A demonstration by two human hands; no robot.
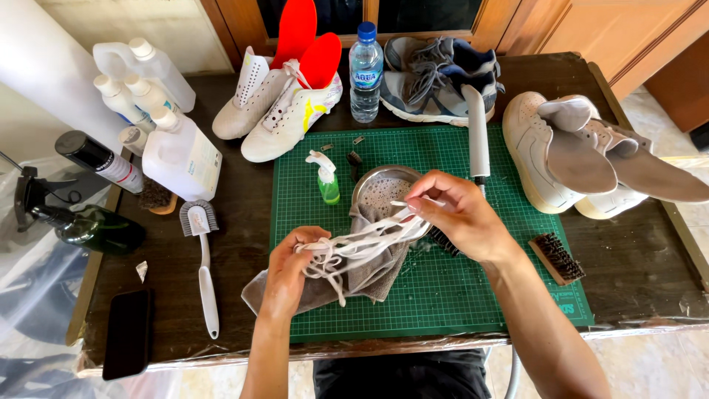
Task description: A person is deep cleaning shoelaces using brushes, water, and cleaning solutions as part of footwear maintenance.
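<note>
**My two hands over the table**

My left hand [286, 267] is near the front edge of the table, knuckles up, fingers curled and closed. My right hand [452, 214] is higher, toward the middle, with thumb and fingertips pinched together. Both forearms come up from the front edge, bare, and wrists are bent slightly inward.

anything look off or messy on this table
Mostly orderly. The grey cloth is crumpled, one end over the metal bowl. Both hands hold tangled white laces. The white sneakers have their insoles pulled out on top.
</note>
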